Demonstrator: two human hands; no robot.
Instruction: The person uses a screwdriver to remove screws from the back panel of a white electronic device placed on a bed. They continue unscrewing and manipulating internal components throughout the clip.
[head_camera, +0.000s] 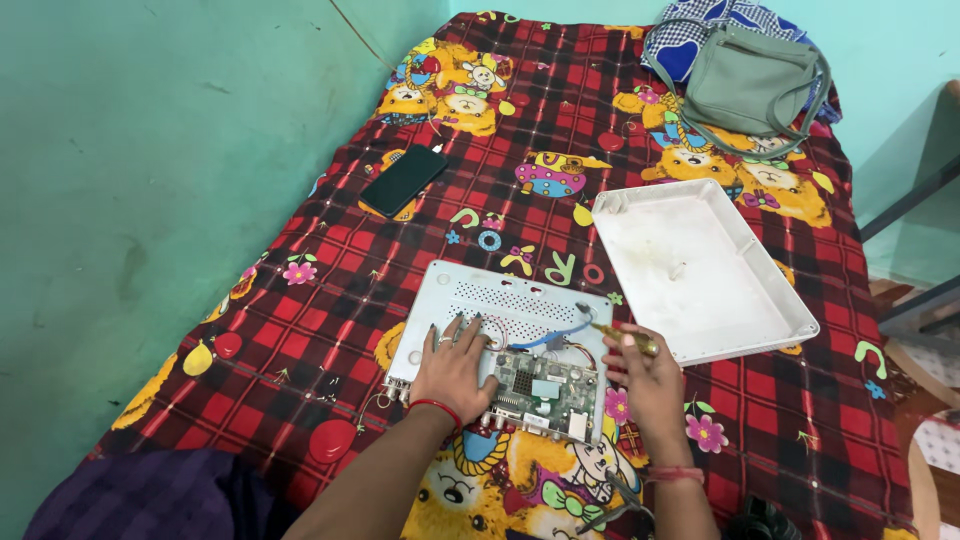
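Bright, even indoor light — soft shadows, sharp centre, slight wide-angle stretching at the edges.

Smooth turquoise painted walls (150, 180) enclose a bed covered by a red-and-black checked cartoon-print cloth (330, 330), evenly lit.

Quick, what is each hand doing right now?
Left hand: open, flat on the white case beside the circuit board.
Right hand: closed on a screwdriver.

One head view only, looking steeply down and forward from above the bed (330, 300), near enough to fill the lower middle with both hands, far enough to take in wall (150, 150) and bag (745, 80)
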